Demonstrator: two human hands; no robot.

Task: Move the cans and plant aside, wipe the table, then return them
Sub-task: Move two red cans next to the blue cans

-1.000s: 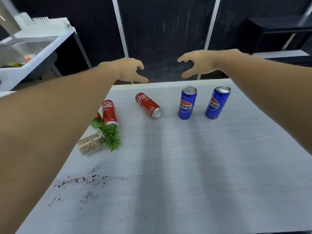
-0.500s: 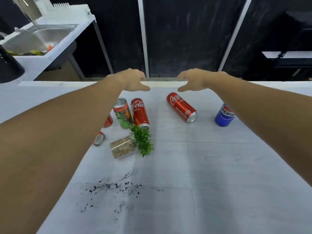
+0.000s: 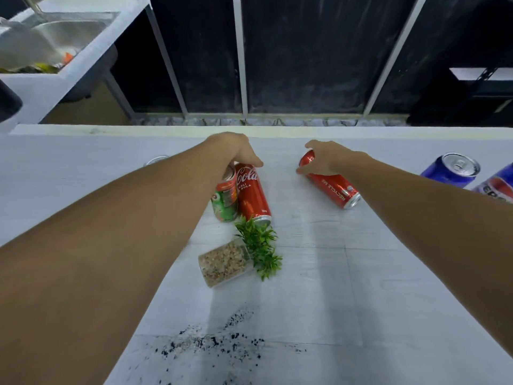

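1. Left hand [image 3: 236, 150] curls over the top of the green can [image 3: 225, 197], which touches a Coke can [image 3: 252, 191] beside it.
2. Right hand [image 3: 323, 159] grips the far end of a lying red can [image 3: 334, 187].
3. Plant [image 3: 241, 257] lies tipped at 6 o'clock of the Coke can; blue cans [image 3: 451, 169] sit at 3 o'clock on the surface [image 3: 361, 273].

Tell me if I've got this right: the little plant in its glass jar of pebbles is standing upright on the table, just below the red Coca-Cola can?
Not quite. The head view shows the plant lying tipped on its side in its glass jar of pebbles, not upright. It does lie on the table, just below the red Coca-Cola can.
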